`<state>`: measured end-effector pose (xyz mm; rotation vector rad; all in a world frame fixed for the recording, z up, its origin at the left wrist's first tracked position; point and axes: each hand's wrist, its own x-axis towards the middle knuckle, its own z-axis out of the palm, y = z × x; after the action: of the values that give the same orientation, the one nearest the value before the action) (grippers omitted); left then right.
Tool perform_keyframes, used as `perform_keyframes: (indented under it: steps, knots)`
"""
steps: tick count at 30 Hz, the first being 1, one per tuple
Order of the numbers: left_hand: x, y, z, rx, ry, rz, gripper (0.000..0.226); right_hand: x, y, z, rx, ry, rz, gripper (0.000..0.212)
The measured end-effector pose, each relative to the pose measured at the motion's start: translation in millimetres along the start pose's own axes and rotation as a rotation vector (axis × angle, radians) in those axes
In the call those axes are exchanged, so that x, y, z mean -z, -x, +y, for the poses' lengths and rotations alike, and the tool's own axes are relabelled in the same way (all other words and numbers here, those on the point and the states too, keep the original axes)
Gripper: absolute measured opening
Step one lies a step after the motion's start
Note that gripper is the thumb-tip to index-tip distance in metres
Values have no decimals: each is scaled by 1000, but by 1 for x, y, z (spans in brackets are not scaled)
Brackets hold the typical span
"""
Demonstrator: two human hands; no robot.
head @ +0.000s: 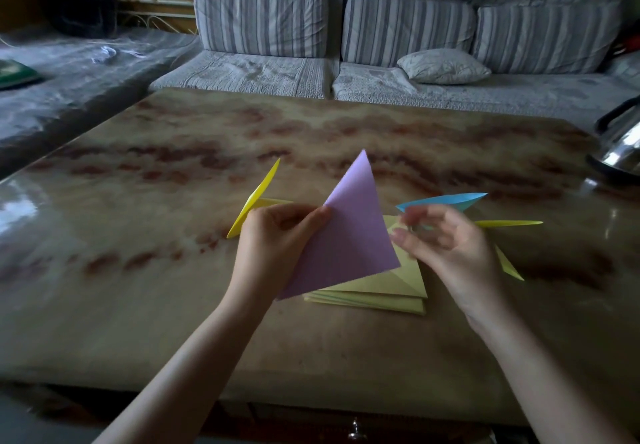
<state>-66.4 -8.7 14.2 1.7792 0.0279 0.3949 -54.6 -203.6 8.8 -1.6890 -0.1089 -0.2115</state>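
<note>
My left hand [277, 236] pinches the left edge of a purple paper sheet [349, 232], which is lifted above the table with one corner pointing up. Just right of the sheet hovers my right hand [446, 246], blurred, its fingers loosely curled and holding nothing that I can make out. Under both hands a stack of pale yellow paper [381, 296] lies flat on the marbled table [173, 236]. A folded blue paper piece [446, 201] sits behind my right hand.
Folded yellow paper pieces lie at the left [258, 198] and right [509, 224] of the stack. A steel kettle [620, 146] stands at the table's right edge. A striped grey sofa [381, 45] with a pillow [443, 66] runs behind the table.
</note>
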Motion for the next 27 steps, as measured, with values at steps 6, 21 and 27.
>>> perform_keyframes:
  steps: [6, 21, 27]
  knots:
    - [-1, -3, 6, -50, -309, -322, 6, 10, -5, -22, 633, 612, 19, 36]
    - [-5, -1, 1, -106, -372, -610, 6, 1, 0, -11, 259, 667, -477, 19]
    - [-1, -2, 1, -104, -400, -596, 7, 7, -3, -4, 191, 608, -577, 6]
